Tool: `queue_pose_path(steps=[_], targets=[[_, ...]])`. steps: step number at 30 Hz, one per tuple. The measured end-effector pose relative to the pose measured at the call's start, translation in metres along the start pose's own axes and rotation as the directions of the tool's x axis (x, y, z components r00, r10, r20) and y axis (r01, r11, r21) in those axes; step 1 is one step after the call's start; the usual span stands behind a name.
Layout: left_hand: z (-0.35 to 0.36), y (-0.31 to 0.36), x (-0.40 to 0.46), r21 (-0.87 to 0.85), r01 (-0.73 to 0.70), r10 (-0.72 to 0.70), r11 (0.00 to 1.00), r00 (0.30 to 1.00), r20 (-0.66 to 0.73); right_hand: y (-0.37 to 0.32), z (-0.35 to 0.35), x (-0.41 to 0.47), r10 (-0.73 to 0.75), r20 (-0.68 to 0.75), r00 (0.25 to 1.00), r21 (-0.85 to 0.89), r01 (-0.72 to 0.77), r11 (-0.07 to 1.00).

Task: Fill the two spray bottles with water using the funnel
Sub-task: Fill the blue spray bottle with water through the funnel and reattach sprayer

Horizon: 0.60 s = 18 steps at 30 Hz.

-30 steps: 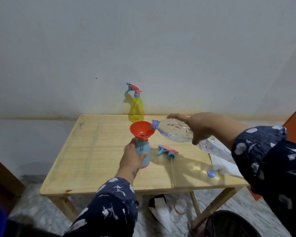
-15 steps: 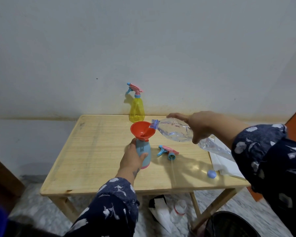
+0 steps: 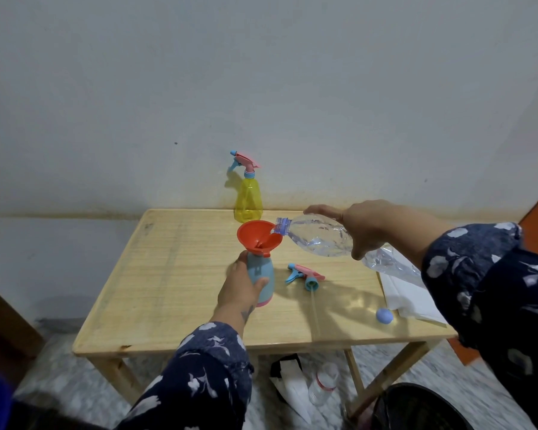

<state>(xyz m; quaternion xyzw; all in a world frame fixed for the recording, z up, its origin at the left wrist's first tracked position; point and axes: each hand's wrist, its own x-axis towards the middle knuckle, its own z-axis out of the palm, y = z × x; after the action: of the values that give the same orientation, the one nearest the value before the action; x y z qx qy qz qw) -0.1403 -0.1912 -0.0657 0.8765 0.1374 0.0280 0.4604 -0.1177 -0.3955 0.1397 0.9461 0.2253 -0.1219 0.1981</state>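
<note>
Right hand: the right hand (image 3: 365, 226) grips the clear water bottle (image 3: 319, 237) from above, fingers curled over its barrel; the bottle lies almost flat, its neck on the funnel's right rim.
Change: over the last second the neck has dipped from just beside the rim to over it, and a thin run of water now shows inside the funnel. Pouring has begun.
Left hand: the left hand (image 3: 239, 288) wraps the blue bottle (image 3: 261, 279), thumb in front, and has stayed there, steadying it upright on the table (image 3: 168, 274).
Funnel: the red funnel (image 3: 259, 238) sits in the blue bottle's open neck, tilted a little toward the camera.
Sprayer: the blue bottle's pink-and-blue spray head (image 3: 305, 274) lies on the table just right of it, tube toward the near edge.
Cap: a small blue cap (image 3: 384, 315) rests near the right front edge, beside white paper (image 3: 410, 293).
Yellow bottle: the yellow bottle (image 3: 248, 203) stands at the back edge, sprayer on, untouched.
Meaning: probably the first fill is only starting; fill level is not readable through the opaque blue wall, so overflow is the thing to watch.
</note>
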Motion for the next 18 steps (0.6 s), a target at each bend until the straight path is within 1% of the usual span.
queue_pose_path(steps=[4, 9, 12, 15, 18], targets=[[0.000, 0.001, 0.000, 0.012, -0.001, 0.001, 1.000, 1.000, -0.003, 0.002, 0.001, 0.000, 0.004, 0.002, 1.000, -0.015, -0.004, 1.000], [-0.001, -0.001, 0.001, 0.040, 0.012, -0.013, 0.999, 1.000, 0.006, 0.005, 0.009, 0.003, -0.007, -0.017, 1.000, 0.054, 0.008, 0.999], [-0.002, 0.000, 0.000, 0.062, -0.002, 0.002, 0.998, 1.000, 0.006, 0.006, 0.015, 0.003, -0.012, -0.027, 1.000, 0.142, 0.015, 0.990], [-0.003, 0.000, 0.000, 0.066, -0.006, 0.005, 0.998, 1.000, 0.011, 0.010, 0.022, 0.006, -0.009, -0.076, 0.997, 0.253, 0.028, 0.967], [-0.004, 0.001, -0.001, 0.081, -0.009, 0.008, 0.997, 1.000, 0.008, 0.019, 0.032, 0.011, -0.010, -0.125, 0.992, 0.432, 0.063, 0.900]])
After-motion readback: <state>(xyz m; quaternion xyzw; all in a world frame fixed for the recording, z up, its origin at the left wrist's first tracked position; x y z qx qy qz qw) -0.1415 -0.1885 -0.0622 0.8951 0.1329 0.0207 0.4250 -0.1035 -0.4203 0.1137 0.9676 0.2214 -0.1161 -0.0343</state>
